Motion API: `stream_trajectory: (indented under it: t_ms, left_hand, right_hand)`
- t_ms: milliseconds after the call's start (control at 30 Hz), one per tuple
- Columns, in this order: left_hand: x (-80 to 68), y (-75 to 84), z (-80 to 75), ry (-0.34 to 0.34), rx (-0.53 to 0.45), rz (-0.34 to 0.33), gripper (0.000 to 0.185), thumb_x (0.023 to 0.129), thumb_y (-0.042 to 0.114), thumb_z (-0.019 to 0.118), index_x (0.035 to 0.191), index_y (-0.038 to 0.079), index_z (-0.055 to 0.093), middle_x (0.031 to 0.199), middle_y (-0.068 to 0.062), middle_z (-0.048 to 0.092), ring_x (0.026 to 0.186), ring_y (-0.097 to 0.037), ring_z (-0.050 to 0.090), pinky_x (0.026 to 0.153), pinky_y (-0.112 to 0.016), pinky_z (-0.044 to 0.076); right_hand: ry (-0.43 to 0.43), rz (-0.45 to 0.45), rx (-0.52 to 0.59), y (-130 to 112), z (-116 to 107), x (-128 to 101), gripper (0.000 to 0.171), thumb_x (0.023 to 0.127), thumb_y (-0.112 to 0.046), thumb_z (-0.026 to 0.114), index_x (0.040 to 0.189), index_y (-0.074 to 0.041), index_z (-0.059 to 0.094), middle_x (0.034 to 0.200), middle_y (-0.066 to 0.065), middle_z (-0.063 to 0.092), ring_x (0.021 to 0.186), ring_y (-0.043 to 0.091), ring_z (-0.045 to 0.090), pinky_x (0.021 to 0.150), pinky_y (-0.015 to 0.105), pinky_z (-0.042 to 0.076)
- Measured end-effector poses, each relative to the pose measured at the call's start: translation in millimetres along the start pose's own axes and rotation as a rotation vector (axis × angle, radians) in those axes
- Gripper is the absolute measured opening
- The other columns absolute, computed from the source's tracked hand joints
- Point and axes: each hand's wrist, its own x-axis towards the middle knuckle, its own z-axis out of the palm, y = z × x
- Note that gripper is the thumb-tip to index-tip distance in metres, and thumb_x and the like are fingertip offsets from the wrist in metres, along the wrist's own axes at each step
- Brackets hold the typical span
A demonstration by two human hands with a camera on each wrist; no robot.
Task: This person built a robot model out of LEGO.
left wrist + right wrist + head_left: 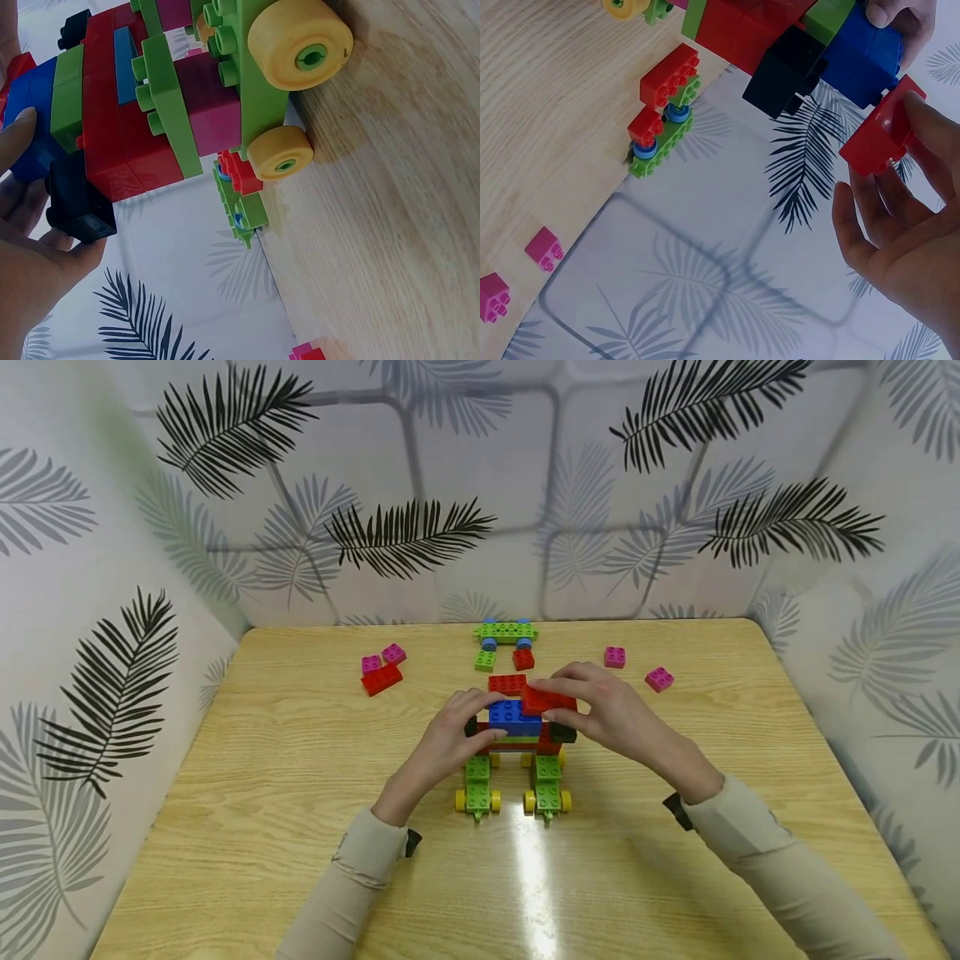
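A toy-brick build stands mid-table on green wheeled bases (478,797) with yellow wheels (300,45). Red bricks (112,97) and a green layer rise above them, topped by blue bricks (514,718). Black bricks (786,71) jut out at both sides. My left hand (450,731) holds the blue bricks from the left, thumb on the near face. With thumb and fingers, my right hand (600,706) pinches a red brick (881,131) over the right end of the blue top. The red brick is tilted at the blue studs; whether it is pressed on, I cannot tell.
Behind the build lie a green wheeled base (507,632) with blue wheels, a small green brick (485,661), a small red brick (523,659) and a longer red brick (507,684). Pink bricks (615,657) lie right; a red brick (382,679) and pink ones lie left.
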Motion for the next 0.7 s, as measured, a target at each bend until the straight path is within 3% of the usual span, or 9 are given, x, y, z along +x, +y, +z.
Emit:
stream_trajectory:
  t_ms: [233, 500, 700]
  left_hand:
    - [0.5, 0.0, 0.1, -0.003, -0.011, -0.009, 0.044, 0.09, 0.017, 0.069, 0.131, 0.008, 0.057, 0.119, -0.008, 0.06, 0.11, -0.029, 0.051, 0.092, -0.044, 0.046]
    - [0.6, -0.9, -0.1, -0.011, -0.002, -0.02, 0.044, 0.09, 0.017, 0.068, 0.131, 0.009, 0.057, 0.118, -0.007, 0.06, 0.111, -0.025, 0.05, 0.094, -0.044, 0.046]
    - [0.1, -1.1, -0.2, -0.021, -0.021, -0.033, 0.044, 0.091, 0.017, 0.068, 0.132, 0.008, 0.056, 0.118, -0.007, 0.059, 0.111, -0.031, 0.05, 0.094, -0.045, 0.045]
  right_hand:
    - [-0.017, -0.045, -0.009, -3.3, 0.6, 3.1, 0.043, 0.08, -0.014, 0.079, 0.122, -0.011, 0.068, 0.101, 0.006, 0.065, 0.088, 0.02, 0.06, 0.072, 0.032, 0.053]
    - [-0.051, -0.037, -0.026, -6.1, 1.2, 4.8, 0.042, 0.081, -0.013, 0.078, 0.121, -0.01, 0.068, 0.102, 0.007, 0.064, 0.086, 0.019, 0.059, 0.071, 0.031, 0.052]
    - [-0.086, -0.033, -0.035, -8.3, 0.1, 7.5, 0.041, 0.082, -0.015, 0.077, 0.122, -0.01, 0.068, 0.097, 0.006, 0.061, 0.08, 0.017, 0.055, 0.067, 0.029, 0.05]
